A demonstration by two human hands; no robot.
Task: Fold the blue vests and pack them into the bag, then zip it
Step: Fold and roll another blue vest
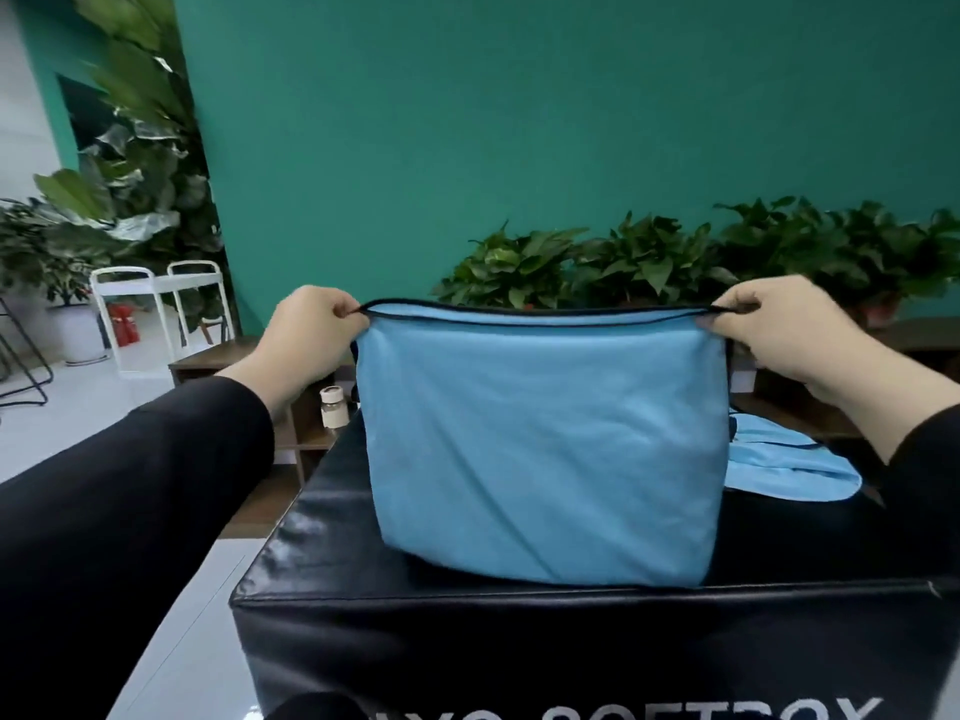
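Note:
A light blue vest (540, 439) with dark piping along its top edge hangs upright in front of me, its lower fold resting on the black bag (467, 631). My left hand (306, 340) pinches the vest's top left corner. My right hand (774, 335) pinches the top right corner, so the edge is stretched level between both hands. Another blue vest (789, 459) lies crumpled on the bag's top at the right, partly hidden behind the held one. The bag is a black box-shaped case with white lettering on its near face.
A small white bottle (335, 405) stands on a low wooden shelf (306, 433) behind the bag at left. Potted plants (649, 262) line the green wall behind. A white metal cart (156, 304) stands at far left on the pale floor.

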